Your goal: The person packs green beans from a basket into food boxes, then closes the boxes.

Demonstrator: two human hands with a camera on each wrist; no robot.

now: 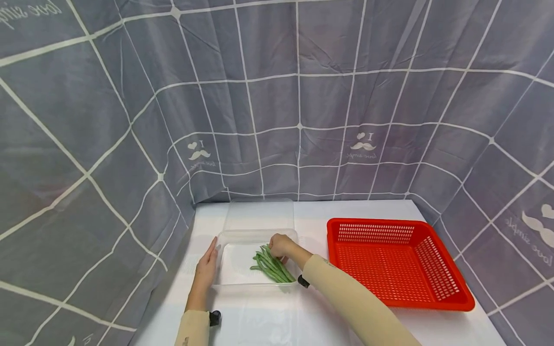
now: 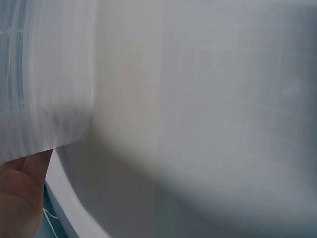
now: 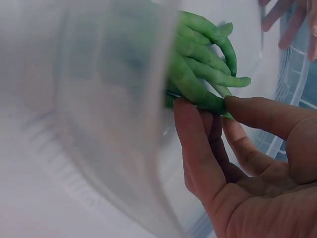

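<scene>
A clear plastic container (image 1: 238,264) stands on the white table with a bunch of green beans (image 1: 271,266) in its right part. My right hand (image 1: 283,246) reaches in over the right wall. In the right wrist view, its thumb and finger pinch the end of a green bean (image 3: 190,84); part of the bunch shows blurred through the wall. My left hand (image 1: 205,271) rests along the container's left outer side with its fingers extended. The left wrist view shows only part of that hand (image 2: 22,193), its fingertips hidden by the cloudy container wall (image 2: 59,84).
A red perforated plastic basket (image 1: 385,278) stands on the table to the right, behind my right forearm. A clear, flat panel, perhaps a lid (image 1: 259,214), lies behind the container. A grey curtain (image 1: 277,101) with white grid lines encloses the table's back and sides.
</scene>
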